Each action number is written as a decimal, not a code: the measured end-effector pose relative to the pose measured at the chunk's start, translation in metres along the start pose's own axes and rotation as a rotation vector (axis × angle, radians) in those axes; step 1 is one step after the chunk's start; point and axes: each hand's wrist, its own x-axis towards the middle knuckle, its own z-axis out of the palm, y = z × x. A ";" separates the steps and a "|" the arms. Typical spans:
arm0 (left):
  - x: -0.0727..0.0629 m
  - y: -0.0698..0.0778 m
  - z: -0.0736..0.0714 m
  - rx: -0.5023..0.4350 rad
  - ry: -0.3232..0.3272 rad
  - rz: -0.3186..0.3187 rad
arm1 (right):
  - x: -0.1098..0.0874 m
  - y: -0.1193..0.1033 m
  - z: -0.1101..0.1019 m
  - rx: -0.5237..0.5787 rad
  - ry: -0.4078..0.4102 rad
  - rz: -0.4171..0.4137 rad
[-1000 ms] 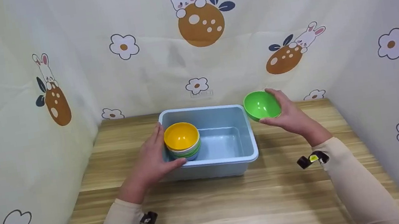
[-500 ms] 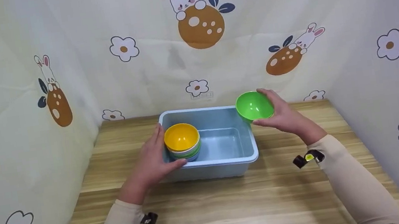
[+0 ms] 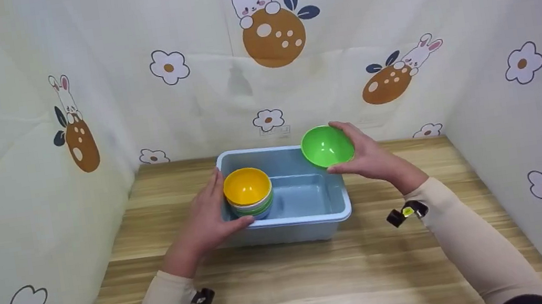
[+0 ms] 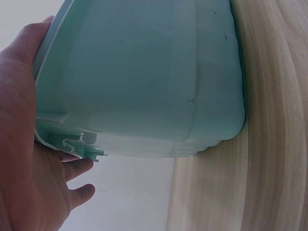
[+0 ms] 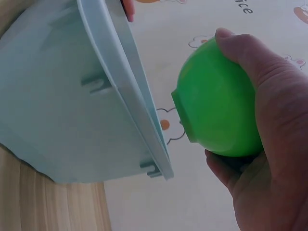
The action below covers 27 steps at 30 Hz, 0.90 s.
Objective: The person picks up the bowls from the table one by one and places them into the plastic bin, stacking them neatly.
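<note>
My right hand (image 3: 371, 159) holds a green bowl (image 3: 323, 145) by its sides, thumb in front and fingers behind. The bowl is tilted toward the head camera, above the right part of a light blue plastic bin (image 3: 307, 219). Its round underside faces the bin wall, apart from it, in the right wrist view. At the bin's near left corner rests my left hand (image 3: 203, 226), fingers along the left side and thumb on the front rim. Inside, on the left, stands a stack of bowls topped by a yellow-orange bowl (image 3: 247, 186), with white, green and bluish rims below.
The bin stands on a wood-grain table (image 3: 289, 282). Pale cloth walls (image 3: 210, 97) printed with rabbits and flowers surround the table at the back and both sides. Small black cameras (image 3: 207, 296) sit at both wrists.
My right hand has carried the green bowl leftward, from beside the bin's right rim to over the bin. My left hand and the stacked bowls have stayed in place.
</note>
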 end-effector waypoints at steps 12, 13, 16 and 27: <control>0.001 0.002 -0.002 0.019 -0.001 -0.004 | 0.017 -0.012 0.017 0.008 -0.076 -0.007; 0.001 0.002 -0.002 0.017 -0.002 -0.007 | 0.019 -0.013 0.018 0.010 -0.082 -0.010; 0.000 0.003 -0.003 0.011 -0.002 -0.016 | 0.023 -0.014 0.020 0.012 -0.101 -0.021; 0.001 0.002 -0.002 -0.004 -0.010 -0.013 | 0.037 -0.025 0.027 -0.001 -0.169 -0.020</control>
